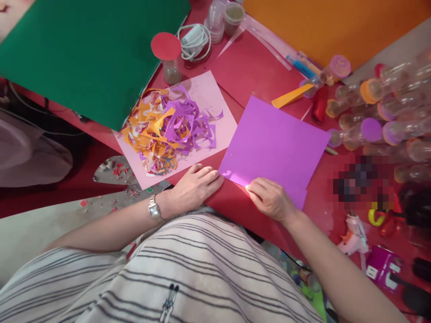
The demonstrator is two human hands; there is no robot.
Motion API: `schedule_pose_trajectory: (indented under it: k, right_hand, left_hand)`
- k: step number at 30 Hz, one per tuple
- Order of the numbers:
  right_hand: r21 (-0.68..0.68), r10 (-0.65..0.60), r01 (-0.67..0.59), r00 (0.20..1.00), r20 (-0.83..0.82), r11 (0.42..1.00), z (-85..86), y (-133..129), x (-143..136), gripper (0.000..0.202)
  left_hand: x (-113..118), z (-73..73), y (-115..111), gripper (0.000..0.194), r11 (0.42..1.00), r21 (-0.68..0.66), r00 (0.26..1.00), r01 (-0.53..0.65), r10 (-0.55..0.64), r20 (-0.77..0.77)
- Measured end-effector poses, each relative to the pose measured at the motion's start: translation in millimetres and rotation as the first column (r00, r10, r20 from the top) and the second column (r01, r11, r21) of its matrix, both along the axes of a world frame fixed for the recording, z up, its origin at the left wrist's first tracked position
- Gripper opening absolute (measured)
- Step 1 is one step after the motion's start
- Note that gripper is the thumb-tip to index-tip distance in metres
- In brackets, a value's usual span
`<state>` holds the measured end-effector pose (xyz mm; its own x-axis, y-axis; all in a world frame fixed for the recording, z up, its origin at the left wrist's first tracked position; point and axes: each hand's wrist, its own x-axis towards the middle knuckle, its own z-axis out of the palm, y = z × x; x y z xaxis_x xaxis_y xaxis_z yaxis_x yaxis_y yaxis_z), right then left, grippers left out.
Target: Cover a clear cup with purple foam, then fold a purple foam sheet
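Observation:
A purple sheet of paper [272,143] lies at a slant on the red table in front of me. My right hand [269,197] pinches its near edge between thumb and fingers. Another purple piece shows at its lower right corner. My left hand [197,186], with a watch [154,208] on the wrist, rests palm down at the table edge. Its fingers lie stretched out, with the fingertips close to the sheet's left corner. Beyond that hand, a pale pink sheet [222,123] carries a heap of orange and purple paper scraps [182,119].
A large green board [90,54] stands at the left, an orange one [340,27] at the far right. Clear bottles with coloured discs [372,130] crowd the right side, near a glue gun [355,235]. A coiled white cable [195,42] and a red-topped cup [166,47] sit at the back.

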<state>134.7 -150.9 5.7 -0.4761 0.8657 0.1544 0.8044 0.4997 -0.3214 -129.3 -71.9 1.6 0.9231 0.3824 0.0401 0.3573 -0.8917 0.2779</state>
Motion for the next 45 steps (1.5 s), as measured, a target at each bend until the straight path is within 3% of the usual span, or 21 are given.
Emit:
schedule_pose_trajectory:
  k: [7, 16, 23, 30, 45]
  right_hand:
    - [0.062, 0.058, -0.060, 0.998, 0.026, 0.996, -3.4, 20.8, -23.6, 0.025]
    - [0.120, 0.101, -0.104, 0.995, 0.025, 0.987, -6.9, 29.6, -35.3, 0.026]
    - [0.157, 0.121, -0.121, 0.993, 0.011, 0.980, -4.9, 34.9, -40.2, 0.025]
    - [0.209, 0.148, -0.145, 0.989, -0.002, 0.967, -7.4, 43.9, -52.6, 0.028]
    - [0.211, 0.104, -0.107, 0.994, 0.021, 0.972, -6.1, 32.2, -46.5, 0.029]
  left_hand:
    - [0.6, 0.1, 3.4, 0.036, 0.999, 0.005, 0.999, 0.035, -0.035, 0.001]
    - [-7.8, -8.3, 4.1, 0.037, 0.995, 0.077, 0.986, 0.056, -0.067, 0.154]
    - [-5.2, -3.6, 3.5, 0.034, 0.996, 0.065, 0.996, 0.054, -0.058, 0.068]
    - [-2.3, -5.9, 4.0, 0.032, 0.997, 0.066, 0.994, 0.035, -0.042, 0.097]
    - [-2.3, -3.2, 2.8, 0.028, 0.991, 0.128, 0.999, 0.026, -0.030, 0.033]
